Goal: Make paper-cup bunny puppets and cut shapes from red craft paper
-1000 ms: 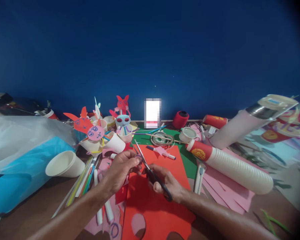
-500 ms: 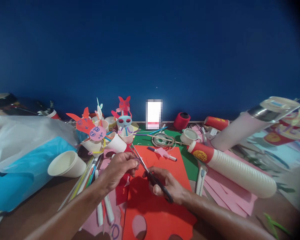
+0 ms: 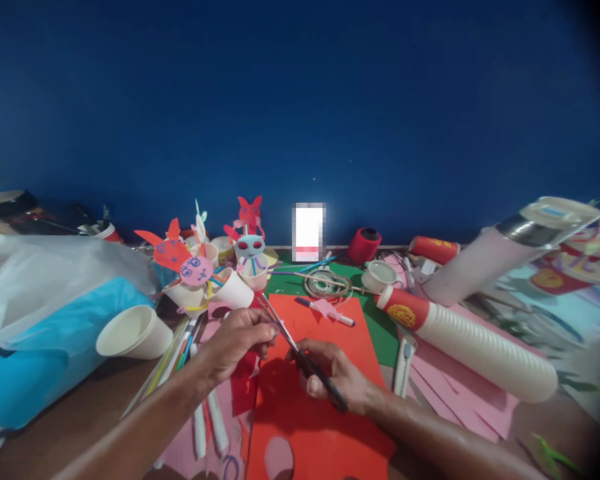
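Across the lower centre of the frame, a red sheet lies on the counter. Above it, the right hand grips black-handled scissors, their blades pointing up-left and nearly together. The left hand pinches a small scrap beside them; this looks like trimming. Another snip would call for parted blades and a steady pinch.

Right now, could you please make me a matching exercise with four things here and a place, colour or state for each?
1. Scissors
2. Cup stack
3. Pink oval
4. Paper face with red eyes

A. Light blue
B. Flat on the red sheet
C. Lying on its side
D. In the right hand

Pairs: 1-D, 2-C, 3-B, 4-A
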Demonstrator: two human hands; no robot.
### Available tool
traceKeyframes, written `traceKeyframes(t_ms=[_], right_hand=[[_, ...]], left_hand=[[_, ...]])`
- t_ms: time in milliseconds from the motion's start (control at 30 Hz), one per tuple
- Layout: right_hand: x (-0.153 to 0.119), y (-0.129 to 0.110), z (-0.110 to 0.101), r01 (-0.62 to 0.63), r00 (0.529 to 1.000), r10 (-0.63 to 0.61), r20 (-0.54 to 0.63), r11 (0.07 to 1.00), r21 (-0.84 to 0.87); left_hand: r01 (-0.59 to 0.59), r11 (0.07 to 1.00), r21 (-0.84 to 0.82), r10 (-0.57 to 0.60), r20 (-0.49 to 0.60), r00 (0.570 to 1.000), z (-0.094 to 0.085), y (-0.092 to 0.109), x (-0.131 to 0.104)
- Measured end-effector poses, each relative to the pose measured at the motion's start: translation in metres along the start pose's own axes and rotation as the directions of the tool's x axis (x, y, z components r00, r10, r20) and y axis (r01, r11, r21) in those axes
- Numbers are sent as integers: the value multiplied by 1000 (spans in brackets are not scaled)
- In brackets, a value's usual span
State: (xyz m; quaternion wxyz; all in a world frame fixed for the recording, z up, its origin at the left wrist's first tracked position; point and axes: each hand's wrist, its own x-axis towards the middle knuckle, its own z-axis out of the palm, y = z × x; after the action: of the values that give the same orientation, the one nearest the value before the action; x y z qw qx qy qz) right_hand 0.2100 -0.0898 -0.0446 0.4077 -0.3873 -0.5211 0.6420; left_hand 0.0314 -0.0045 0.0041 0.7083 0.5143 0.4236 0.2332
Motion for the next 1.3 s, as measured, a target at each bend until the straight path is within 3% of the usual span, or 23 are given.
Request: traceKeyframes(t_ms=[333, 667, 1300], right_hand=[[0, -6, -3, 55, 997, -49, 61, 994, -93], [-1, -7, -3, 62, 997, -55, 45, 981, -184], [0, -7, -3, 32, 999, -29, 26, 993, -110]], left_hand=[[23, 999, 34, -24, 45, 999, -2, 3, 1], [50, 998, 43, -52, 33, 998, -1, 4, -1], [88, 996, 9, -88, 2, 996, 0, 7, 0]])
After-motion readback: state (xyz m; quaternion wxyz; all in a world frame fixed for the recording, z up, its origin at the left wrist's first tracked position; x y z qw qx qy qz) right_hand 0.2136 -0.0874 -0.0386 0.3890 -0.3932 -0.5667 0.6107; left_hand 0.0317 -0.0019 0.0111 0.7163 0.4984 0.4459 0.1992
